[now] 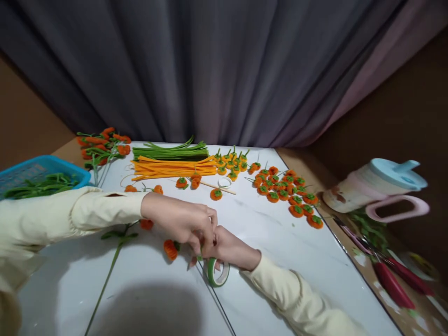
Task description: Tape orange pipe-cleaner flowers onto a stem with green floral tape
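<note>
My left hand and my right hand meet over the white table, fingers closed together. The left pinches the top of a thin dark wire stem, where a bit of green tape shows. A roll of green floral tape hangs at the fingers of my right hand, which grip it. Just below my left hand is an orange fuzzy pumpkin-like ball with a green top; whether it is joined to the stem is hidden. Another orange ball lies under my left wrist, by a green-wrapped branch.
Green and orange chenille stems lie at the back. Several orange balls and yellow ones sit right of them. A blue basket is left; a tumbler and red-handled pliers are right.
</note>
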Action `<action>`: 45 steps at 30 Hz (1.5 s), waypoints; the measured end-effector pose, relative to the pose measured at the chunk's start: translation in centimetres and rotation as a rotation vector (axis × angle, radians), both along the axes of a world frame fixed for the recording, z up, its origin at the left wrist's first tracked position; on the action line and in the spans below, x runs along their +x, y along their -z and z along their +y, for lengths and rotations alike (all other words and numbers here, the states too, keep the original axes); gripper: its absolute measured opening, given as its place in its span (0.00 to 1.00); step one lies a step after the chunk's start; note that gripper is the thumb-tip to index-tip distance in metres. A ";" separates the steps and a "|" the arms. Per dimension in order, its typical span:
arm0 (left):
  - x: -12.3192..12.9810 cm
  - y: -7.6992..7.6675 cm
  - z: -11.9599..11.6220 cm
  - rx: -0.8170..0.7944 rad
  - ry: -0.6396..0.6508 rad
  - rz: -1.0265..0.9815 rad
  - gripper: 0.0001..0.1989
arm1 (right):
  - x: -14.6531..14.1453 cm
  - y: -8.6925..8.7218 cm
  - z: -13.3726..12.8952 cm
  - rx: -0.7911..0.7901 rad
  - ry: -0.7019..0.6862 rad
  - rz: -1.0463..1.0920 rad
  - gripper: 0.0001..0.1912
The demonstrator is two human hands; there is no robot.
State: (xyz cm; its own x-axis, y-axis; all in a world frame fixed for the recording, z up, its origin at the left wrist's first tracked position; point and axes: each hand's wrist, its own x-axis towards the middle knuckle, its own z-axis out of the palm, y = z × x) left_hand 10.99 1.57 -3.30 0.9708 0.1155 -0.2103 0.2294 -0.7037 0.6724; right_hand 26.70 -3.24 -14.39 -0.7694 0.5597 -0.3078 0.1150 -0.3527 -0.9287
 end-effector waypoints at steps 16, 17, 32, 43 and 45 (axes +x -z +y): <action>-3.3 4.4 -2.0 0.045 -0.480 -0.046 0.06 | -0.3 -1.3 -0.4 -0.024 -0.004 -0.141 0.23; -3.3 4.5 -2.4 0.053 -0.489 -0.064 0.07 | -0.3 -1.2 -0.4 -0.027 -0.004 -0.140 0.23; -4.4 5.1 -4.3 0.494 -0.346 -0.047 0.13 | -0.2 -0.4 -0.4 -0.001 0.008 -0.122 0.24; -3.9 4.3 -3.7 0.795 -0.072 -0.145 0.09 | -0.3 -0.9 -0.4 -0.025 0.001 -0.132 0.24; -4.0 4.5 -3.7 0.830 -0.047 -0.159 0.11 | -0.3 -1.0 -0.4 -0.014 0.005 -0.125 0.23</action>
State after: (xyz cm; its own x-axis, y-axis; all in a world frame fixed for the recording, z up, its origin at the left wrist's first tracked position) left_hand 7.02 -2.16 -7.79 0.9720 0.2129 0.0992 0.2169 -0.9757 -0.0315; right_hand 26.37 -3.62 -13.39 -0.7215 0.5587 -0.4090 0.2275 -0.3666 -0.9021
